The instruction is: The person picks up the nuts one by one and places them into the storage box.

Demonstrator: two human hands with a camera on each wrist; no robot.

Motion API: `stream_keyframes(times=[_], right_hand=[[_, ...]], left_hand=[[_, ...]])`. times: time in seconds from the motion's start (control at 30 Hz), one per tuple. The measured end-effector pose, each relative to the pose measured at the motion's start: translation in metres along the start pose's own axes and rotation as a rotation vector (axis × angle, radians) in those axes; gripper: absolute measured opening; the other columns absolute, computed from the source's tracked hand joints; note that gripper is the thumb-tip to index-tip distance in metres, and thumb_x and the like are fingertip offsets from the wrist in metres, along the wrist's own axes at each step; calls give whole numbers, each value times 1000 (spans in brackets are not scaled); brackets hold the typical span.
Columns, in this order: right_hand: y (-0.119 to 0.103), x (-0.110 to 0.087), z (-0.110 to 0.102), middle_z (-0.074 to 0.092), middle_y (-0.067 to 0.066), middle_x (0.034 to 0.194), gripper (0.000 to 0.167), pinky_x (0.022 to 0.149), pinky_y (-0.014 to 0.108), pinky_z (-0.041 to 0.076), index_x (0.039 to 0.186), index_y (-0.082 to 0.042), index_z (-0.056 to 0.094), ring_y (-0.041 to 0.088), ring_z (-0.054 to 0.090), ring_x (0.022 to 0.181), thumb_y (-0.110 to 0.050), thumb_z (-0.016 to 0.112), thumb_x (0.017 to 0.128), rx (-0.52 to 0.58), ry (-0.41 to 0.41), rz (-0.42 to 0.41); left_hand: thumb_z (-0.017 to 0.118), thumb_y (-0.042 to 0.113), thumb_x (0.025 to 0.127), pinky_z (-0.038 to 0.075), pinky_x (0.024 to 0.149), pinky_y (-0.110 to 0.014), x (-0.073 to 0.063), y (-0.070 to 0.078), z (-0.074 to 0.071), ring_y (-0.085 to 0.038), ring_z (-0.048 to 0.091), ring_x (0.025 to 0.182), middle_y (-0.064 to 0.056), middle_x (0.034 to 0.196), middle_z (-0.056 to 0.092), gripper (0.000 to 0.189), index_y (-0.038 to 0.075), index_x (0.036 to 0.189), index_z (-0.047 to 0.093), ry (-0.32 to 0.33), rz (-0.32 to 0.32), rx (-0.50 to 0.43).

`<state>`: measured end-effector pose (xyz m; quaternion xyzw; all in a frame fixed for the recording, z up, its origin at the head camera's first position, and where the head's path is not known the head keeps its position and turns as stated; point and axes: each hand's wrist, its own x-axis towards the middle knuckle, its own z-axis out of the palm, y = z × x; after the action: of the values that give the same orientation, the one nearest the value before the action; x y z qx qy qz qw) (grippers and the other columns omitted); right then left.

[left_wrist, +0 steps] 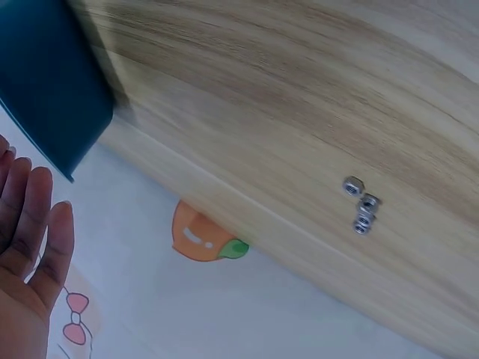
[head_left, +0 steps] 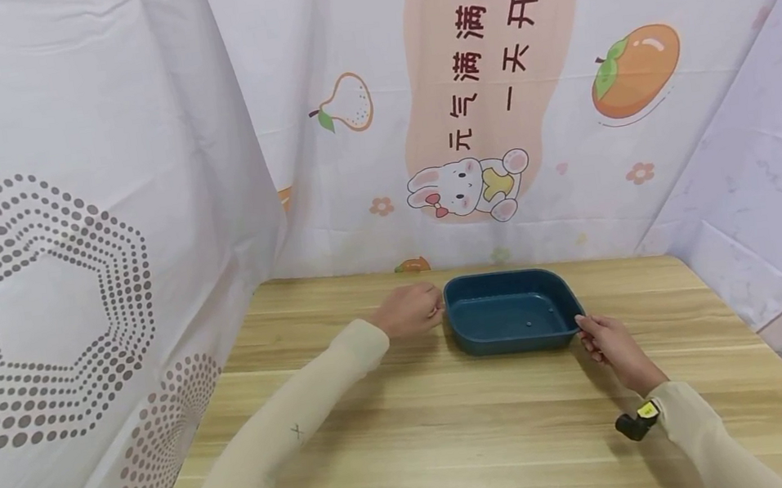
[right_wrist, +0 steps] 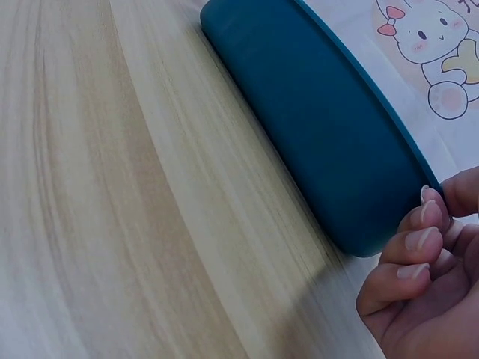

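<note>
A dark teal rectangular basin sits near the back of the wooden table, its open side up. At its front right corner my right hand pinches the rim between thumb and fingers, which shows up close in the right wrist view. My left hand grips at the left end of the rim; its thumb and the contact itself lie outside the left wrist view, where the other fingers curl loosely beside the basin. Several small metal nuts lie on the tabletop to the left of the basin.
Wood-grain table reaches toward me from the basin. Printed cloth curtain hangs along the back edge, with more cloth on both sides. Two tiny specks show inside the basin, too small to identify.
</note>
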<state>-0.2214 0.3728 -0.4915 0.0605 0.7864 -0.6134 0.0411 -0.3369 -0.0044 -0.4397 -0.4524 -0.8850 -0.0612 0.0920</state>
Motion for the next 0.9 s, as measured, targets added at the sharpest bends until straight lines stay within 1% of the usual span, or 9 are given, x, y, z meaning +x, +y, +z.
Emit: stream_keyframes(times=[0.13, 0.23, 0.3, 0.47, 0.53, 0.7, 0.9], right_hand=[[1, 1, -1, 47, -4, 70, 45, 50, 22, 37, 94, 3, 55, 7, 40, 55, -37, 44, 112, 3, 0, 0], [2, 2, -2, 47, -3, 70, 45, 50, 22, 37, 94, 3, 56, 8, 41, 55, -37, 44, 111, 7, -7, 6], [3, 3, -2, 47, -3, 71, 45, 50, 22, 37, 95, 3, 56, 8, 41, 55, -37, 44, 111, 11, -9, 10], [3, 2, -1, 48, -4, 71, 44, 50, 21, 37, 95, 3, 56, 7, 41, 55, -36, 44, 112, 15, -5, 3], [2, 1, 0, 49, -4, 71, 44, 50, 21, 36, 95, 3, 56, 6, 41, 55, -36, 44, 111, 18, -1, 1], [3, 2, -1, 48, -3, 71, 45, 50, 21, 36, 95, 4, 55, 7, 40, 55, -36, 44, 111, 17, -2, 1], [2, 1, 0, 48, -4, 70, 45, 49, 22, 36, 94, 3, 55, 7, 41, 55, -37, 44, 111, 8, -4, 0]], left_hand=[[63, 22, 101, 52, 72, -21, 3, 4, -1, -7, 60, 82, 2, 97, 67, 13, 13, 99, 71, -20, 5, -2], [63, 23, 102, 52, 73, -22, 4, 7, -1, -8, 61, 84, 2, 98, 68, 14, 12, 101, 72, -32, 15, 18], [62, 24, 102, 52, 71, -21, 4, 8, 1, -7, 61, 83, 2, 97, 67, 15, 13, 100, 72, -26, 26, 37], [63, 25, 101, 50, 66, -19, 6, 8, 7, -5, 61, 79, 4, 94, 67, 14, 15, 97, 72, 19, 65, 76], [63, 25, 102, 50, 66, -19, 7, 8, 9, -5, 61, 79, 5, 93, 67, 14, 16, 97, 72, 23, 70, 78], [62, 24, 102, 50, 67, -20, 8, 10, 10, -6, 62, 80, 5, 95, 67, 14, 16, 98, 72, 6, 64, 68], [64, 23, 101, 52, 68, -23, 8, 12, 9, -8, 63, 81, 3, 94, 68, 12, 15, 96, 73, 13, 73, 69]])
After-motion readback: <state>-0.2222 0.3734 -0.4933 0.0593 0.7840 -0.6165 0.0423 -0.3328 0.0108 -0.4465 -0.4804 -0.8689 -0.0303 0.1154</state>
